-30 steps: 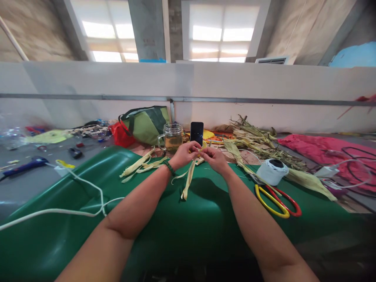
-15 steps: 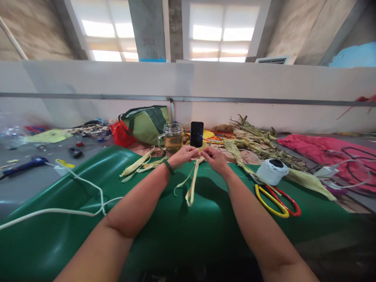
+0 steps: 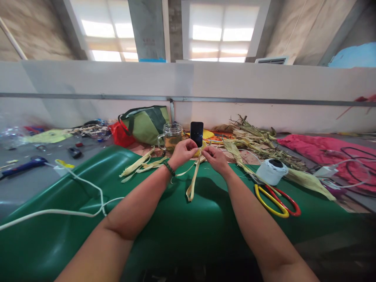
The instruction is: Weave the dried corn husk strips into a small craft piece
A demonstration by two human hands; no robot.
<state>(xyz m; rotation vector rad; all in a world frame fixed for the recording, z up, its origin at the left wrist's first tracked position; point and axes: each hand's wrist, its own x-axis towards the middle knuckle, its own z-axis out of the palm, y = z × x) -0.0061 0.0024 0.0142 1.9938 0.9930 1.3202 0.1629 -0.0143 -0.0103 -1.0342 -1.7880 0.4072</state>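
Green mat [image 3: 188, 231] is lying in front of the phone [image 3: 197, 131], where our left hand [image 3: 183, 152] and right hand [image 3: 216, 158] are pinching a husk strip [image 3: 192, 185] up top. We're risking a tear if we're tugging unevenly.

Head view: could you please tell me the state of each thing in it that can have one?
Pale dried-husk strips, bunched, trailing downward
Left hand, pinched shut at the strips' top
Right hand, pinched shut there too
Clear glass handled mug, upright, partly filled with amber liquid
Black smartphone, propped upright, screen mostly dark
Yellow-and-red-handled scissors, lying down, blades mostly hidden
White thread spool, thickly wound
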